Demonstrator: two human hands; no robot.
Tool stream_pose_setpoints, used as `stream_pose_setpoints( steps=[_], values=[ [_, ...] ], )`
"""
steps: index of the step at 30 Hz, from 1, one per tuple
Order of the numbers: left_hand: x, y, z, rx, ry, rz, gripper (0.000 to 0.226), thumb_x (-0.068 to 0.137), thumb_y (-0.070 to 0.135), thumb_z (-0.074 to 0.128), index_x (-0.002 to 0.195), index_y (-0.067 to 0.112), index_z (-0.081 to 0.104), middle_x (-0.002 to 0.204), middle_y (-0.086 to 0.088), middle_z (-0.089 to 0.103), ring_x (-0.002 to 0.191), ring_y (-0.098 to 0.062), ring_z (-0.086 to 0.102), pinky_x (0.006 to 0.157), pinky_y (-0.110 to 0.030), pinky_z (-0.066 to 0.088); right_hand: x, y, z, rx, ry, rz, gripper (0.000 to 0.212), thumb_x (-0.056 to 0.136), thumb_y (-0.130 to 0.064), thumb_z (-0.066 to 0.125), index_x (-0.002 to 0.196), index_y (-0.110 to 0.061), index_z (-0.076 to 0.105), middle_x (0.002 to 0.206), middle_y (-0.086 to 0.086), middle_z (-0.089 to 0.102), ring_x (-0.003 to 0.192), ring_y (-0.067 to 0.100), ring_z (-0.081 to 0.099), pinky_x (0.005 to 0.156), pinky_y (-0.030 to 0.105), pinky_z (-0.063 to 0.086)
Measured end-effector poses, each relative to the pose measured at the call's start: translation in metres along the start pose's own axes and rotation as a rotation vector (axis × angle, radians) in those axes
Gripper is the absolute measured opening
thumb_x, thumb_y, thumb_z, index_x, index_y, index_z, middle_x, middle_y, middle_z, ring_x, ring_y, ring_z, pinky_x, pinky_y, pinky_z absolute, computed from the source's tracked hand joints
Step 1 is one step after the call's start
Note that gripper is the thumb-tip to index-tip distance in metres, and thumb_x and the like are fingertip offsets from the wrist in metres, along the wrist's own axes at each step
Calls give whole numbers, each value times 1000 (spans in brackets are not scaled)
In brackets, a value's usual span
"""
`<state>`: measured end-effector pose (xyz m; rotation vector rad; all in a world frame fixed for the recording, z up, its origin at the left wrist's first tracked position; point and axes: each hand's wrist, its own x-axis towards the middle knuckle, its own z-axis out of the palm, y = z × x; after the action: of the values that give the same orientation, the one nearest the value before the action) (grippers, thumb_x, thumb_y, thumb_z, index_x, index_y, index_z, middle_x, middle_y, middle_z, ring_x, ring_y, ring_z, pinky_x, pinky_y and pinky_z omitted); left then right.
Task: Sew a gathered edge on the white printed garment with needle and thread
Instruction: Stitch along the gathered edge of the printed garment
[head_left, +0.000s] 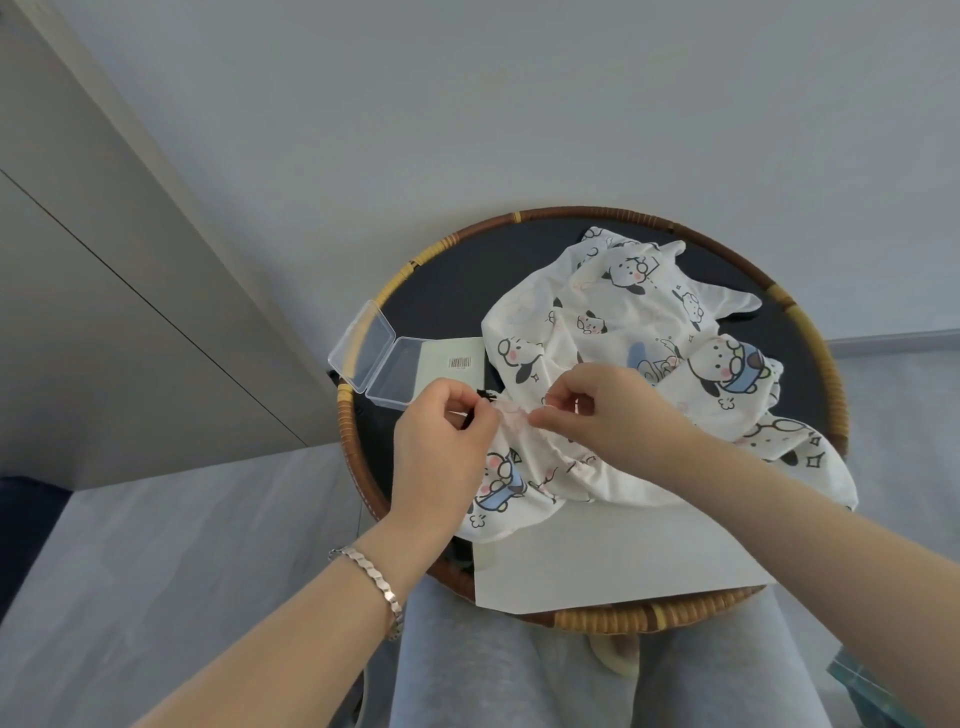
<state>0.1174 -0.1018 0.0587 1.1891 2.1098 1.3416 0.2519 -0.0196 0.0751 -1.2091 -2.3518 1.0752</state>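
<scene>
Fingers of the left hand (441, 434) and right hand (602, 410) pinch the bunched edge of the white cloth garment with cartoon dogs (623, 317). It lies on the round black tray with a woven rim (835, 384).

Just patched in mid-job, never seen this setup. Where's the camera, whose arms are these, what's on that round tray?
No machine: one camera on a person's head looks down at their own bare hands. The left hand, silver link bracelet on its wrist, and the right hand each pinch the gathered edge of the white cartoon-printed garment, which lies on a round dark tray with a woven rattan rim. Also there: an open clear plastic box, a pale barcoded card and a white paper sheet. Something small and black sits at the left grip; no needle can be made out.
</scene>
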Motion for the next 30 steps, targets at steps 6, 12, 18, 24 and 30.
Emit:
stream_pose_setpoints(
  steps=[6,12,18,24,30],
  values=[
    [3,-5,-2,34,50,-18,7,85,15,62,80,17,58,72,14,57,68,-3,55,58,-2,40,-5,21,-15,193,56,143,29,77,-26,74,59,-13,55,45,-11,45,41,3,39,45,10,30],
    [3,-9,-2,15,-1,-62,12,84,15,63,76,21,57,75,12,59,73,-4,56,58,-2,40,-5,30,-19,299,-10,266,34,73,-34,75,53,-18,53,51,-4,41,45,8,34,48,19,31],
    [2,-4,-2,5,-26,-49,17,84,15,63,73,25,54,74,13,59,71,-4,57,58,-2,41,-1,19,-11,339,-13,228,42,76,-42,70,72,-2,60,40,-13,31,39,4,32,44,11,28],
    [-3,-1,-2,-26,-60,-29,19,84,15,63,72,27,55,73,10,61,69,-8,60,56,-6,44,0,1,-2,283,72,119,18,77,-29,73,71,-14,65,36,-12,33,36,2,36,43,8,26],
    [-6,5,-3,-47,-84,-7,23,84,13,64,70,29,54,71,9,62,64,-8,60,55,-6,43,2,-8,17,99,83,-13,12,78,-31,72,84,-20,72,72,4,62,57,5,41,59,20,36]
  ],
)
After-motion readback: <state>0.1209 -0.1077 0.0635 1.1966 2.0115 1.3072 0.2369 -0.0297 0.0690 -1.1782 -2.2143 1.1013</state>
